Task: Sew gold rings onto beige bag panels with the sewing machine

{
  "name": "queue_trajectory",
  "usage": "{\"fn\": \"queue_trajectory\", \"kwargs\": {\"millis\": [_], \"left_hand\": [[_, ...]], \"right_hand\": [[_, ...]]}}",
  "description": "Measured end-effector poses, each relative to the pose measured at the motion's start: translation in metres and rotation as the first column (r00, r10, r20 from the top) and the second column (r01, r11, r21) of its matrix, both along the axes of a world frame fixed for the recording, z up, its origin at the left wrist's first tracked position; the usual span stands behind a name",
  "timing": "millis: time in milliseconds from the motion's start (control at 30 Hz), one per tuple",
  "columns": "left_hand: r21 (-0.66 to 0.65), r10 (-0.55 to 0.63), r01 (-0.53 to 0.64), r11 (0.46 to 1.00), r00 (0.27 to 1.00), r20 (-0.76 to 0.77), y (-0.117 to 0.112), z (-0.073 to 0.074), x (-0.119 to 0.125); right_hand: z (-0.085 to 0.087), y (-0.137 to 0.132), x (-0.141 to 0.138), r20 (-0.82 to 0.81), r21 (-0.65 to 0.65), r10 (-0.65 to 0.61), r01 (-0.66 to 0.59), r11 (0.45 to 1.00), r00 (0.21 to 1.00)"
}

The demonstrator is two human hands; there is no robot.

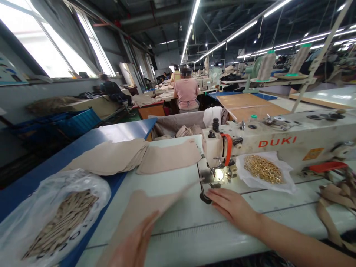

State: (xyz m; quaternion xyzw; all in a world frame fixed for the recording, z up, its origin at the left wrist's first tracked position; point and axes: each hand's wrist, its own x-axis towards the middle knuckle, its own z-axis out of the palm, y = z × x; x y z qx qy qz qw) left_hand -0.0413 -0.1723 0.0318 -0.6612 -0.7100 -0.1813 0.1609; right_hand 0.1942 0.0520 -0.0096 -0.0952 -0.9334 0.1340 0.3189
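Note:
My left hand, slightly blurred, grips the near edge of a beige fabric piece. The piece is tilted up off the machine bed, and one corner points toward the lit needle area. My right hand lies palm down with fingers stretched out, its fingertips beside the needle plate of the sewing machine. Nothing shows under those fingers. Beyond the held piece, another beige fabric piece rests flat on the bed, left of the needle.
A stack of beige pieces lies at left. Nearer stands a plastic bag of small fabric strips. Gold metal fittings sit on white wrapping by the machine arm. Beige straps lie far right. A person in pink sits ahead.

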Motion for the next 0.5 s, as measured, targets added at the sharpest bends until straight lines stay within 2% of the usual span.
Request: {"fn": "queue_trajectory", "kwargs": {"millis": [67,133,167,233,300,367,433,500], "left_hand": [[0.077,0.078,-0.078,0.994,0.997,0.003,0.021,0.037,-0.015],[0.155,0.121,-0.117,0.981,0.992,-0.017,0.057,0.067,-0.028],[0.185,0.112,-0.102,0.977,0.992,-0.050,0.079,0.077,-0.032],[0.054,0.081,-0.075,0.996,0.992,-0.101,0.127,0.083,-0.038],[-0.199,0.166,-0.175,0.964,0.984,-0.061,0.169,0.073,-0.041],[-0.286,0.194,-0.202,0.937,0.979,-0.055,0.198,0.050,-0.042],[-0.350,0.225,-0.228,0.909,0.973,-0.050,0.211,0.022,-0.044],[-0.390,0.268,-0.264,0.882,0.962,-0.043,0.213,-0.004,-0.044]], "right_hand": [[0.001,-0.002,-0.001,0.023,-0.016,-0.007,0.007,1.000,1.000],[0.003,-0.002,-0.002,0.059,-0.020,-0.008,0.009,1.000,0.998],[0.003,-0.002,-0.003,0.070,-0.017,-0.011,0.012,1.000,0.997],[0.002,-0.001,-0.003,0.082,-0.011,-0.020,0.021,1.000,0.996],[0.000,-0.001,-0.003,0.082,-0.008,-0.030,0.031,0.999,0.996],[-0.005,0.001,-0.003,0.075,-0.004,-0.042,0.043,0.999,0.996],[-0.012,0.003,-0.002,0.065,0.013,-0.058,0.057,0.998,0.996],[-0.016,0.005,-0.002,0.070,0.032,-0.064,0.062,0.998,0.995]]}}
